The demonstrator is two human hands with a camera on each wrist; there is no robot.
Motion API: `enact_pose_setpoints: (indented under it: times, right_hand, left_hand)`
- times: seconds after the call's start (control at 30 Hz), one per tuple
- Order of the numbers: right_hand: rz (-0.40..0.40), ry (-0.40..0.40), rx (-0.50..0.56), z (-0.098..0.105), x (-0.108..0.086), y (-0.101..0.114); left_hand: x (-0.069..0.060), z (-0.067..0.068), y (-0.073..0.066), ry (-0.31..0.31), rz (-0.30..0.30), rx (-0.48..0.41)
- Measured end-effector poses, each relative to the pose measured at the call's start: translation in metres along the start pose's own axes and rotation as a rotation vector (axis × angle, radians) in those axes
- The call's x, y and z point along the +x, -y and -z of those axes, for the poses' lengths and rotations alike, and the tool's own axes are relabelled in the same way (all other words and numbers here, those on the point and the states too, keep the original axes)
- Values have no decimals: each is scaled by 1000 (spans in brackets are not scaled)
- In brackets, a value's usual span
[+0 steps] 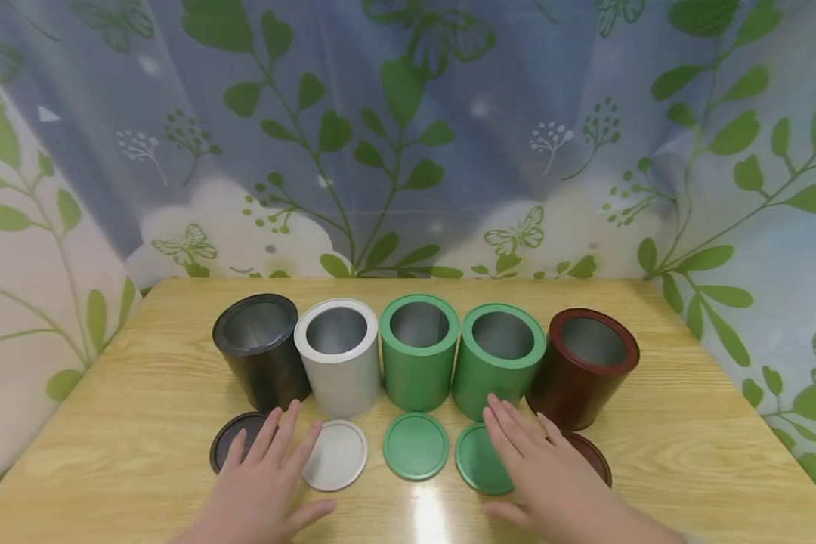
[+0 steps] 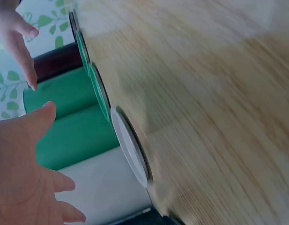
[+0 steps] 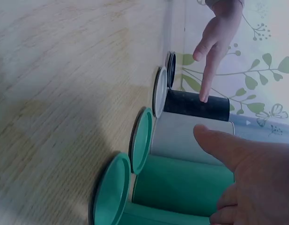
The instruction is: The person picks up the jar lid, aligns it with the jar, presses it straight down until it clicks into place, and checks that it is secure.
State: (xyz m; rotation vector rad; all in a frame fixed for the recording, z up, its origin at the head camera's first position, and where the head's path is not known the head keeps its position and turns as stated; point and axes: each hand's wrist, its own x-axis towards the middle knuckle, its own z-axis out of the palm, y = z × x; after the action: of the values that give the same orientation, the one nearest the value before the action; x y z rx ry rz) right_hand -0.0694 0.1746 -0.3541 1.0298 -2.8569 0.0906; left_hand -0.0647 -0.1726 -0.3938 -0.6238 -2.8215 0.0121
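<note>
Head view: five uncovered cans in a row on the bench [image 1: 687, 423], close together: black can [image 1: 268, 378], white can [image 1: 343, 385], middle green can [image 1: 418, 374], second green can [image 1: 489, 381], dark red can [image 1: 567, 393]. Mouths up, so the insides stay reachable. Each has its colour match lying flat in front: black lid [image 1: 224, 438], white lid [image 1: 340, 455], middle green lid [image 1: 415, 446], second green lid [image 1: 479, 459], dark red lid [image 1: 595, 455]. Pairing looks deliberate, keeping each lid by its can (my read). Left hand [image 1: 261, 476] reaches over the black lid, near the white one, fingers spread; right hand [image 1: 537, 468] is palm down, partly hiding the second green and dark red lids. Hands well apart, nothing gripped.

Left wrist view: thumb stands off from the palm, nothing between the fingers. Lids sit flat by the can bases; the other hand is across the row, fingers pointing toward the cans.

Right wrist view: thumb stretched out in front of the white and green cans, lower fingers cut off by the frame edge. Far hand extended near the black can; contact there, can't tell.
</note>
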Motion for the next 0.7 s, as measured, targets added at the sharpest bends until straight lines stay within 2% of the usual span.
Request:
enact_pose_setpoints:
  times: [0.27,0.5,0.7]
  right_hand:
    - [84,1,-29,-1,15,10]
    - [148,-28,-40,-5,29,20]
    - [194,-29,-54,-9,43,29]
  left_hand:
    - [-10,2,20,-22,19,13]
    - [-21,-1,34,57,90,-15]
    - [-28,-3,51,57,107,-23]
